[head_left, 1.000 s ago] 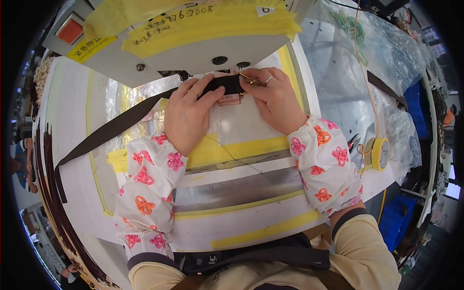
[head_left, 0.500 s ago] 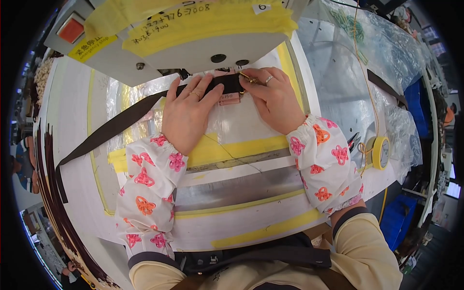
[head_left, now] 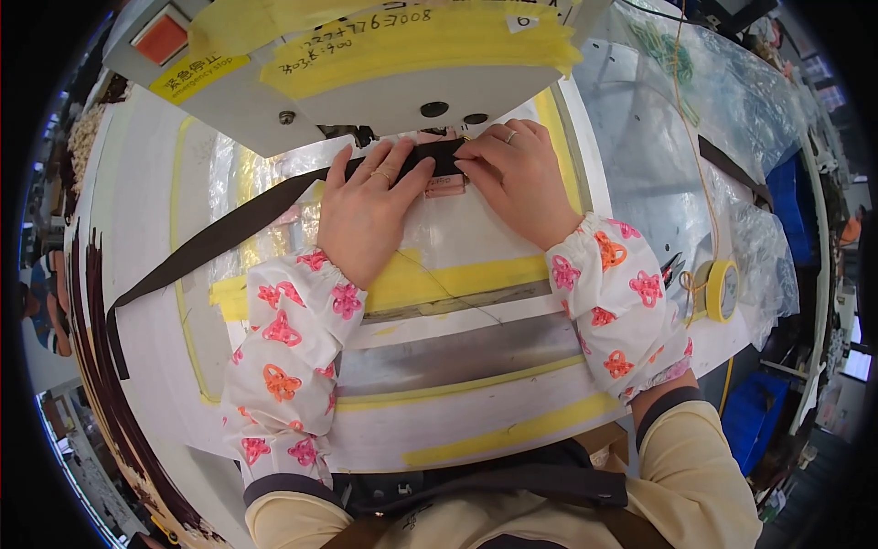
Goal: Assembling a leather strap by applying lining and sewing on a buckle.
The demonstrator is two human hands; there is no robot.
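A long dark strap [head_left: 229, 217] runs from the table's left side to beneath the white machine head [head_left: 384, 108]. My left hand [head_left: 366, 220] rests on the strap with its fingers spread, pressing it down; a ring is on one finger. At the strap's right end, my right hand [head_left: 521, 178] pinches it between thumb and bent fingers. A bit of gold-coloured metal [head_left: 467, 140] shows at those fingertips, mostly hidden. Just below the strap, between my hands, lies a small pink block [head_left: 445, 185].
The machine head, with yellow tape and a red button [head_left: 161, 38], overhangs my fingers. To the right are a yellow tape roll [head_left: 722, 290], snips [head_left: 672, 267], clear plastic sheeting [head_left: 732, 119] and another dark strap piece [head_left: 734, 171]. Dark strips [head_left: 96, 329] hang along the left edge.
The gold-coloured metal piece showed plainly at my right fingertips before; now my fingers mostly cover it. My right fingers have closed in on the strap's end. My left hand still presses the strap.
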